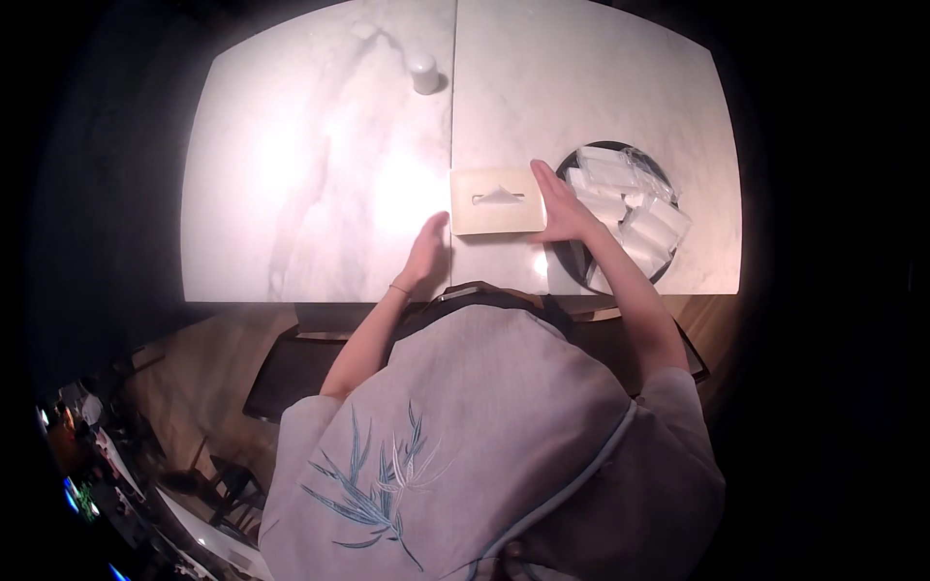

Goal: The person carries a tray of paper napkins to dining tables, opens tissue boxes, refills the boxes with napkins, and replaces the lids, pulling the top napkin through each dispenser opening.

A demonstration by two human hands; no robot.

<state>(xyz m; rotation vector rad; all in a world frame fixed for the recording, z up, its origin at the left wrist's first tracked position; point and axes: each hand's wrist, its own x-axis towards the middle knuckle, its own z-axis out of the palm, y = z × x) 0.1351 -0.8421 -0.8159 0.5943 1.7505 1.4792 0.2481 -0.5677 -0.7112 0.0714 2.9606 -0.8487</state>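
A pale cream tissue box [497, 215] sits on the white marbled table, with a white tissue [497, 196] poking out of the slot in its top. My right hand [565, 208] spans the right end of the box, fingers toward its far corner and thumb by its near corner. My left hand [426, 254] is beside the box's near left corner, a small gap between them. Its fingers are stretched forward and nothing shows in it. The underside of the box is hidden.
To the right, a round black tray [573, 259] bears several white, plastic-wrapped packets [651, 232], close to my right forearm. A small white cylinder [423, 74] stands farther back on the marbled table [320, 145]. A seam crosses the tabletop. Its front edge runs just before my body.
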